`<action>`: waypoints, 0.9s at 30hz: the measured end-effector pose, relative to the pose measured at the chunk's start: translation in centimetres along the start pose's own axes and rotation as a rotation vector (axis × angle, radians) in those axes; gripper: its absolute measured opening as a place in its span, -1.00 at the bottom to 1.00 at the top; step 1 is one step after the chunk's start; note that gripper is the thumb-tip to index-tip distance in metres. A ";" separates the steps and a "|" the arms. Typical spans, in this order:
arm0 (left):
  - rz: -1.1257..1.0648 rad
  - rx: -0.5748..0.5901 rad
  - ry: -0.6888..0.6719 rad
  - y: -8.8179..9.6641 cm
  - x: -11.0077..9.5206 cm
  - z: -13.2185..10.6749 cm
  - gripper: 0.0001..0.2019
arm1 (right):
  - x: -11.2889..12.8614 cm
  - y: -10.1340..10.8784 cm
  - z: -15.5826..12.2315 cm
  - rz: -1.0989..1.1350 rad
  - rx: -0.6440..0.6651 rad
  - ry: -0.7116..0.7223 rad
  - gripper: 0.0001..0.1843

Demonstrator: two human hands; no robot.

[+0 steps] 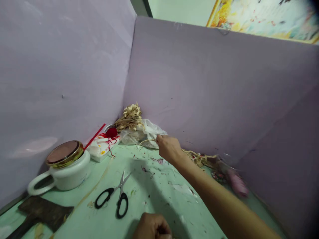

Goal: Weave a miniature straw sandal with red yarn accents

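Observation:
My right hand (168, 146) reaches far across the green table, fingers closed in a pinch. A thin pale strand (147, 140) runs up to its fingertips, in front of a clear plastic bag (153, 127). At the bottom edge my left hand (152, 227) is curled closed; what it holds, if anything, is hidden. Between the hands and to the left lie black-handled scissors (121, 186), blades slightly apart. Behind the bag a bunch of dried plant stalks (129, 117) leans in the corner.
A white mug (72, 176) with a gold-rimmed lid stands left, a cleaver-like blade (46, 210) before it. Red yarn (111, 132) rests on a white packet (99, 151). Dried stems (199, 157) and a pink spool (238, 182) lie right. Scraps dot the table; walls enclose it.

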State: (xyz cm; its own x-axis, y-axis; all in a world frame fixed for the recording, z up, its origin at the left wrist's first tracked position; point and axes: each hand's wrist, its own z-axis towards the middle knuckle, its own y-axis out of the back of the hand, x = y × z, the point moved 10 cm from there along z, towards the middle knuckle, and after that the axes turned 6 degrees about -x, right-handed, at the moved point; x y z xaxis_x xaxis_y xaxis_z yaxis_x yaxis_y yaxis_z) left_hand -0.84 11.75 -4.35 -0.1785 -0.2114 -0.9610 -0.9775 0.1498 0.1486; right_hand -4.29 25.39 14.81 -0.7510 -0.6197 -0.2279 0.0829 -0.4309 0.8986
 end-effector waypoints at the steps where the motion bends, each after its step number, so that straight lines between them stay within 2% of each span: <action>1: 0.015 -0.032 -0.029 0.3 -0.4 -0.3 -0.87 | 0.5 1.7 -0.3 0.004 -0.028 0.034 -0.79; 5: 0.076 -0.078 -0.091 0.6 -1.9 -1.2 -0.89 | 2.6 6.9 -0.9 0.018 -0.122 0.189 -0.80; 7: 0.092 -0.074 -0.116 0.5 -2.6 -1.5 -0.91 | 4.2 9.1 -1.4 0.037 -0.229 0.385 -0.82; 13: 0.121 -0.091 -0.159 0.6 -3.8 -2.1 -0.93 | 3.7 13.2 -3.0 0.014 -0.302 0.572 -0.76; 18: 0.087 -0.067 -0.213 0.4 -4.5 -2.2 -0.94 | 3.9 20.3 -5.4 -0.008 -0.589 0.702 -0.71; 21: 0.123 -0.086 -0.257 0.5 -4.7 -2.2 -0.91 | 4.5 23.5 -6.1 -0.049 -0.775 0.749 -0.75; 24: 0.133 -0.089 -0.274 0.6 -4.5 -2.1 -0.91 | 4.9 25.3 -6.7 -0.119 -0.936 0.769 -0.81; 27: 0.130 -0.072 -0.279 0.4 -4.2 -2.0 -0.91 | 4.4 25.3 -6.4 -0.165 -0.933 0.733 -0.80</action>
State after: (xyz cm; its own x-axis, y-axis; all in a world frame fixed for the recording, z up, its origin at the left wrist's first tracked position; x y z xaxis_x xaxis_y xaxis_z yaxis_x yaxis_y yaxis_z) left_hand -0.74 10.79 0.19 -0.2742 0.0799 -0.9583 -0.9557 0.0877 0.2808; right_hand -1.30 7.51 34.13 -0.2701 -0.6078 -0.7468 0.6911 -0.6624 0.2892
